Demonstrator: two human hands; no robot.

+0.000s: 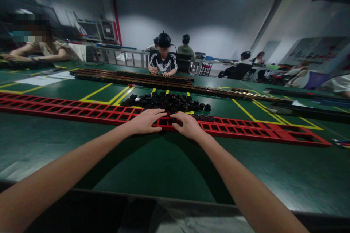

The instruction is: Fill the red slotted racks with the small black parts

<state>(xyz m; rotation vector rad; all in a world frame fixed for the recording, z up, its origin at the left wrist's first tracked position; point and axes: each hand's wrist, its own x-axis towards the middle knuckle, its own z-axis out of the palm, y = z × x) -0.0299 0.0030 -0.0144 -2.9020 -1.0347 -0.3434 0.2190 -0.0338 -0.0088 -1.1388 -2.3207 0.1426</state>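
A long red slotted tray (82,111) runs across the green table (153,167) from left to right. My left hand (146,120) lies flat on it, fingers stretched out toward the right. My right hand (187,124) rests on the tray beside it, fingers curled over a small black part (172,119) in a slot. Several slots right of my right hand hold black parts (203,118). A heap of loose black parts (166,101) lies just behind the tray.
Dark long trays (131,76) lie further back, in front of a seated person in a striped jacket (163,62). Another person sits at the far left (41,49); more people sit at the back right. Yellow lines (109,96) mark the table.
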